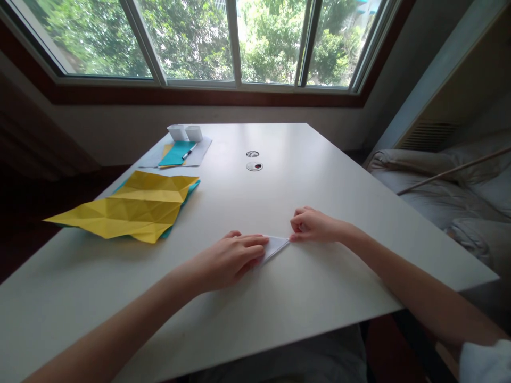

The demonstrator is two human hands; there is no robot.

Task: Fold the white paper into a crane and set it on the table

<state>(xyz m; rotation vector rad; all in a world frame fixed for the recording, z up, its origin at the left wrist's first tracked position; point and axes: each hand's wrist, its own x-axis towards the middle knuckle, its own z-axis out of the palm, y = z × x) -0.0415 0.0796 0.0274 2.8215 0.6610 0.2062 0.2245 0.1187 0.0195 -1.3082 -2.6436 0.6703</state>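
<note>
A small piece of folded white paper (pixel 275 246) lies on the table, its visible part narrowing to a point at the right. My left hand (pixel 235 258) rests over its left part with the fingers extended flat and hides that side. At the pointed right end, my right hand (pixel 311 226) has its fingers curled and the thumb and forefinger pinched at the paper's tip. How much of the tip is between them is hard to see.
Creased yellow paper (pixel 143 205) lies over teal paper (pixel 186 197) on the left. Farther back are two small white paper boxes (pixel 186 133), a teal sheet (pixel 175 154) and a marker (pixel 189 151). Two round metal-rimmed inserts (pixel 251 166) sit in the white tabletop (pixel 331 276).
</note>
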